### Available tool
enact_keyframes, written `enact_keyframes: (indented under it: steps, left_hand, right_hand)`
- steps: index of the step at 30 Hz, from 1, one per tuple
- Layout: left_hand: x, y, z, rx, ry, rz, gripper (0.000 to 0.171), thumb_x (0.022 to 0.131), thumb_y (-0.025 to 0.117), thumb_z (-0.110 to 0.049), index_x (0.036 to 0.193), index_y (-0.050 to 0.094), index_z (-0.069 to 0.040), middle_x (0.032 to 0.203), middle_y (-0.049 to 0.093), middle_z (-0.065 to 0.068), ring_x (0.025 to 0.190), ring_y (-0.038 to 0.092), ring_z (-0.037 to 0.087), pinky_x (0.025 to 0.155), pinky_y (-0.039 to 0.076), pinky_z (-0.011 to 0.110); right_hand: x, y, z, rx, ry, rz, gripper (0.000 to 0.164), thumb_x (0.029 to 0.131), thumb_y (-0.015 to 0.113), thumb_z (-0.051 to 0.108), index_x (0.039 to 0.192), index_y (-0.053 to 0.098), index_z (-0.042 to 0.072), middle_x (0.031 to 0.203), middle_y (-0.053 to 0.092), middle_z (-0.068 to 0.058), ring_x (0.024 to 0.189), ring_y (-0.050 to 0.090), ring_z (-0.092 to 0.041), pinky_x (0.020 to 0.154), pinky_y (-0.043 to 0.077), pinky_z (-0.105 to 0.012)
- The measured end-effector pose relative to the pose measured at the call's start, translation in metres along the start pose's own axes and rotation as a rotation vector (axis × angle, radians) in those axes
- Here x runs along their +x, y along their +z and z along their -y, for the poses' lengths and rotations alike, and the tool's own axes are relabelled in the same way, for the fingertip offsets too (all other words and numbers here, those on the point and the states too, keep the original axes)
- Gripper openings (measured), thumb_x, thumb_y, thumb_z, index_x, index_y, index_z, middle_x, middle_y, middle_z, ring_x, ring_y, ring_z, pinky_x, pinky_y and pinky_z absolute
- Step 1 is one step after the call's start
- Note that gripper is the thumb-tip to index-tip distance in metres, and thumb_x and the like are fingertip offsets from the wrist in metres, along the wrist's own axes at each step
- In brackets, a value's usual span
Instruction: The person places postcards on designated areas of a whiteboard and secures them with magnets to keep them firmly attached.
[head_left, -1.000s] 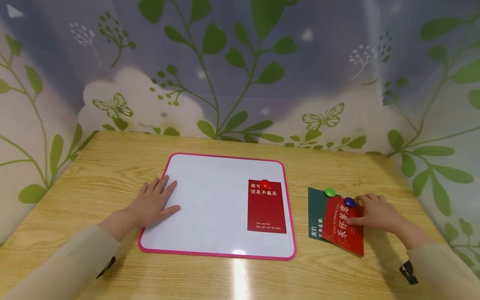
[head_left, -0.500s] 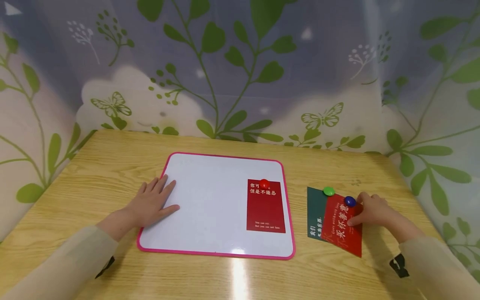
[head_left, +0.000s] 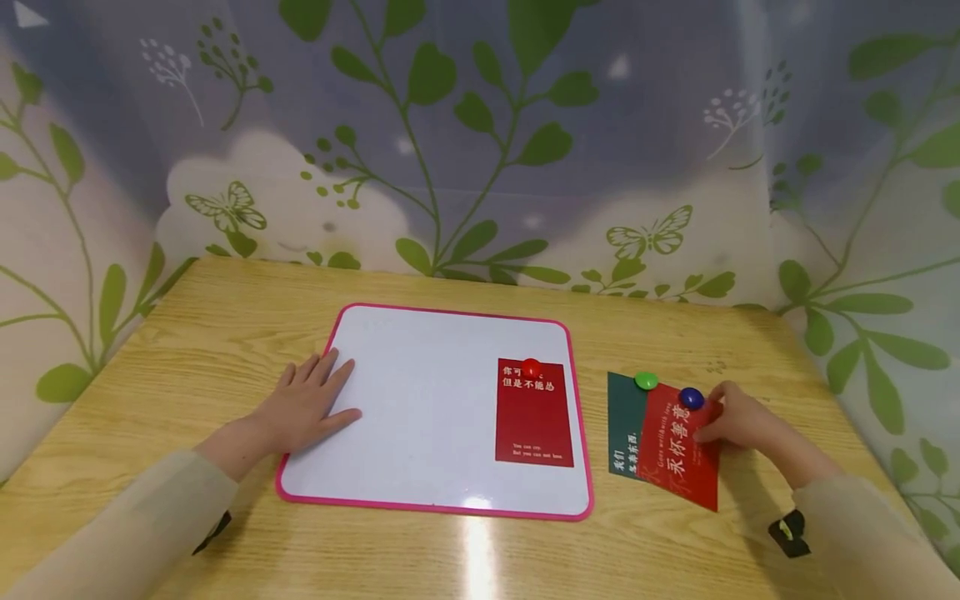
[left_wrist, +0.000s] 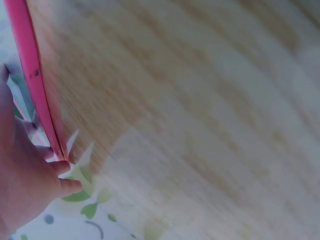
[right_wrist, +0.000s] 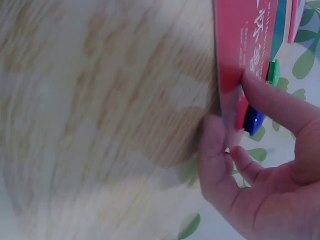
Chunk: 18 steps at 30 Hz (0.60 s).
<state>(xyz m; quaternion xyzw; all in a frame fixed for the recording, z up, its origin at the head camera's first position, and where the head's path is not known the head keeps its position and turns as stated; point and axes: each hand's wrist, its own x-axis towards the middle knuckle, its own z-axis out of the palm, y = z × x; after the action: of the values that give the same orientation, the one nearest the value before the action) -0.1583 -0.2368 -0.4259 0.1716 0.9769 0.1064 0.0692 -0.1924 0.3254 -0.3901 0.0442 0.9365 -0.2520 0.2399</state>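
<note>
My left hand (head_left: 303,408) rests flat with spread fingers on the left edge of a pink-framed whiteboard (head_left: 420,408). On the board's right side lies a red card (head_left: 532,425) under a red round magnet (head_left: 531,367). To the right of the board, my right hand (head_left: 746,421) pinches the right edge of another red card (head_left: 682,467), thumb on top and fingers beneath, as the right wrist view shows. This card bears a blue magnet (head_left: 692,398) and overlaps a dark green card (head_left: 624,417) with a green magnet (head_left: 647,381).
Everything lies on a wood-grain table (head_left: 360,554). Behind it and at both sides hangs a leaf-patterned curtain (head_left: 480,192) that meets the table's back edge.
The right hand has closed on the red card's edge. That card, the green card and their magnets have shifted slightly left. The left hand and the whiteboard stay put.
</note>
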Motion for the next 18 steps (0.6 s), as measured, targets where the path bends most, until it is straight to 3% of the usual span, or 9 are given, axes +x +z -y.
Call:
enact_keyframes:
  steps: [9,13,18]
  left_hand:
    - [0.000,-0.001,-0.002,0.002,0.002,-0.006,0.075,0.092,0.050,-0.047,0.145,0.027,0.000,0.151,0.019,0.030,0.136,0.019,0.052,0.106,0.013,0.069]
    - [-0.001,-0.003,-0.003,-0.007,-0.002,0.004,0.075,0.092,0.050,-0.047,0.145,0.027,0.001,0.151,0.019,0.030,0.136,0.019,0.052,0.106,0.013,0.069]
    - [-0.001,-0.004,-0.003,-0.006,-0.008,0.018,0.076,0.092,0.050,-0.048,0.146,0.027,0.000,0.151,0.019,0.029,0.136,0.018,0.051,0.106,0.012,0.068]
  right_hand:
    - [0.004,-0.004,-0.003,0.309,0.020,0.043,0.062,0.087,0.057,0.000,0.132,0.018,-0.017,0.120,0.037,-0.040,0.081,0.060,-0.016,0.068,0.056,-0.032]
    - [0.003,-0.007,-0.006,0.373,0.004,0.061,0.060,0.088,0.055,-0.002,0.133,0.018,-0.017,0.108,0.044,-0.027,0.077,0.058,-0.010,0.068,0.056,-0.030]
    - [0.003,-0.014,-0.010,0.377,-0.012,0.059,0.057,0.088,0.054,-0.004,0.132,0.019,-0.017,0.098,0.045,-0.014,0.076,0.057,-0.009,0.069,0.057,-0.031]
